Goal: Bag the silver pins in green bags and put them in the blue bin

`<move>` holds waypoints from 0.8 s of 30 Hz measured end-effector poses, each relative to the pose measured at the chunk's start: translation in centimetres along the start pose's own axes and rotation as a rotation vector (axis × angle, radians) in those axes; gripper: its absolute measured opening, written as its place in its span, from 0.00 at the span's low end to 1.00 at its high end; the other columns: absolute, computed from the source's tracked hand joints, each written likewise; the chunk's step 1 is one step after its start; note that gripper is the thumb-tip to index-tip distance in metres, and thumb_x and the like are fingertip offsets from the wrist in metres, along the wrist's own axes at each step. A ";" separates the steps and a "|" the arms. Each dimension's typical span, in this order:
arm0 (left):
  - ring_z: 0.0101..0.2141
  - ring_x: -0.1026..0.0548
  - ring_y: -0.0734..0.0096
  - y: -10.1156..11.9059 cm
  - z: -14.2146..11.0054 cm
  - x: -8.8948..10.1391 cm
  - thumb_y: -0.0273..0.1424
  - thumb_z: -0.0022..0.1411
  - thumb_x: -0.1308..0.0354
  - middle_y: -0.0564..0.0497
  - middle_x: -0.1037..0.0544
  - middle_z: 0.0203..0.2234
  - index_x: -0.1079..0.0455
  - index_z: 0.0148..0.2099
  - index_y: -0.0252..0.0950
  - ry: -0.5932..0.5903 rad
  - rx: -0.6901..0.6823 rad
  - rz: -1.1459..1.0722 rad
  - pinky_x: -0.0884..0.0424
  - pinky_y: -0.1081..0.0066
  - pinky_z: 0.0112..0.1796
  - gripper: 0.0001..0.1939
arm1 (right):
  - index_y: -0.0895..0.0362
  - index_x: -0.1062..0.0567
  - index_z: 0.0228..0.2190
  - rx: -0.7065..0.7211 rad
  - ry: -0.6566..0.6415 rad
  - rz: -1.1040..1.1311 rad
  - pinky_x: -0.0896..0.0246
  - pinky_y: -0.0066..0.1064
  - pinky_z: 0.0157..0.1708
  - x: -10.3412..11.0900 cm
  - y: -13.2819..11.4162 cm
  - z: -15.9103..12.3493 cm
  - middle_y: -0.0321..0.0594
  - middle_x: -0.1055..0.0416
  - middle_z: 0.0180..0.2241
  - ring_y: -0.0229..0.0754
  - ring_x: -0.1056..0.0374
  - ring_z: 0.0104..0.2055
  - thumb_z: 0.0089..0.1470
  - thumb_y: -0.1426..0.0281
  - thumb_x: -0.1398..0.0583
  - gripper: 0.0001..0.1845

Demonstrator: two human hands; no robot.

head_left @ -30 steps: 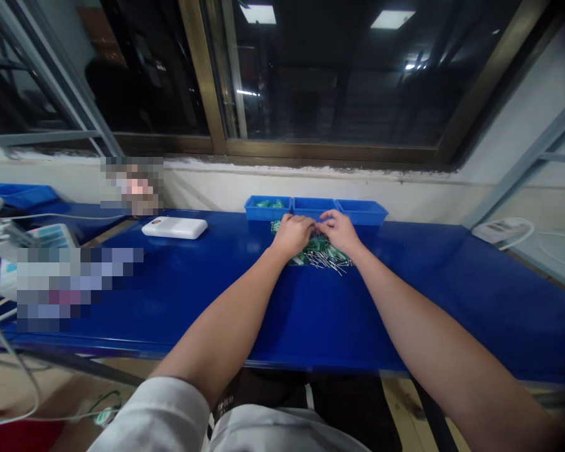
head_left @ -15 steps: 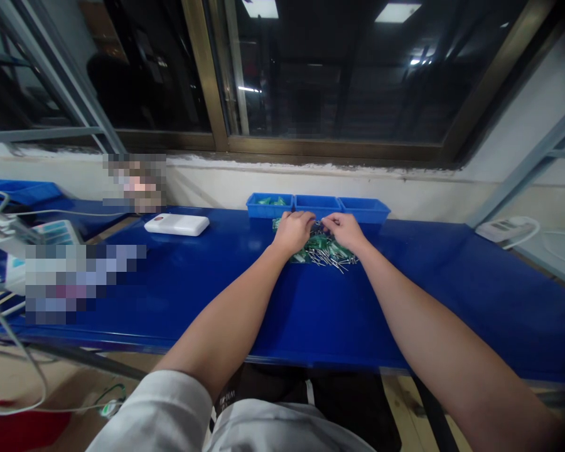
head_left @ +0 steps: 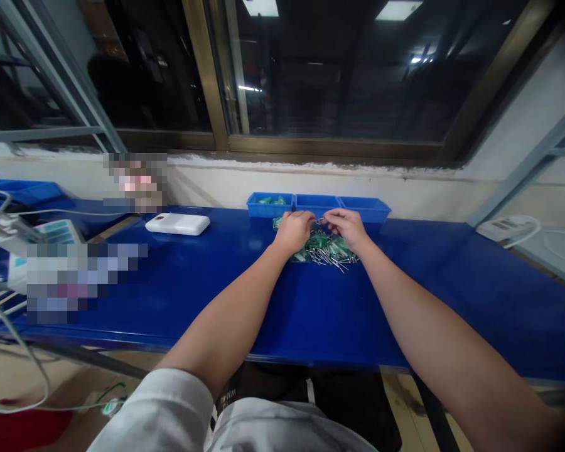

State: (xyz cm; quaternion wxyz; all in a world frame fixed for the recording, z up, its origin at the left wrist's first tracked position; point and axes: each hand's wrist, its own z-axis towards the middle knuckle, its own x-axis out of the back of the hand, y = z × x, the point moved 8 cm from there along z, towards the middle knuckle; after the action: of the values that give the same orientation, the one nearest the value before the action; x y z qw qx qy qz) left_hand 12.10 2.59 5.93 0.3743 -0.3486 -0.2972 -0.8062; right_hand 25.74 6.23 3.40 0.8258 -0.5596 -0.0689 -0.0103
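A heap of small green parts with metal pins lies on the blue table, just in front of three small blue bins. My left hand rests on the heap's left side with its fingers curled. My right hand is on the heap's right side, fingers pinched together toward the left hand. What either hand pinches is too small to make out. The left bin holds a few green parts; the middle bin and right bin show no contents.
A white flat device lies on the table to the left. Cables and a white box sit at the far left. A white power strip lies on the right ledge. A window and wall stand behind the bins.
Both hands stay on the heap; the fingertips have shifted slightly and drawn closer together. The view has barely moved.
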 end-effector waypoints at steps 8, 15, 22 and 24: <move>0.47 0.31 0.62 -0.6 -0.2 0.5 0.30 0.64 0.55 0.45 0.27 0.45 0.38 0.54 0.36 0.037 0.059 0.011 0.42 0.63 0.48 0.17 | 0.58 0.25 0.23 -0.009 0.200 -0.102 0.43 0.28 0.24 2.1 0.2 0.5 0.38 0.28 0.20 0.38 0.36 0.23 0.41 0.59 0.40 0.15; 0.52 0.37 0.54 -4.0 -0.9 0.7 0.31 0.60 0.53 0.41 0.33 0.52 0.41 0.55 0.38 0.050 0.338 0.127 0.42 0.56 0.49 0.20 | 0.58 0.27 0.21 -0.038 0.599 -0.333 0.41 0.32 0.34 8.0 0.4 0.0 0.38 0.29 0.19 0.42 0.33 0.28 0.46 0.55 0.44 0.19; 0.52 0.37 0.55 -4.9 -1.0 0.0 0.34 0.61 0.54 0.41 0.33 0.51 0.39 0.54 0.38 -0.009 0.402 0.137 0.41 0.55 0.49 0.19 | 0.60 0.32 0.49 -0.052 0.503 -0.075 0.40 0.33 0.41 8.5 2.4 1.4 0.42 0.26 0.38 0.43 0.32 0.40 0.44 0.58 0.42 0.31; 0.52 0.36 0.56 -4.9 -1.0 -0.2 0.36 0.61 0.55 0.42 0.32 0.51 0.39 0.55 0.39 -0.035 0.407 0.142 0.41 0.56 0.49 0.20 | 0.61 0.35 0.51 -0.040 0.494 -0.174 0.40 0.35 0.42 8.3 2.2 1.3 0.43 0.26 0.37 0.43 0.32 0.40 0.44 0.59 0.41 0.33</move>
State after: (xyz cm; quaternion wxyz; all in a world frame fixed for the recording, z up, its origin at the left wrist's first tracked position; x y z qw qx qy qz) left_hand 7.87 4.60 4.08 0.4873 -0.3000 -0.4350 -0.6952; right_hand 34.03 8.71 2.88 0.8023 -0.5484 0.0871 -0.2190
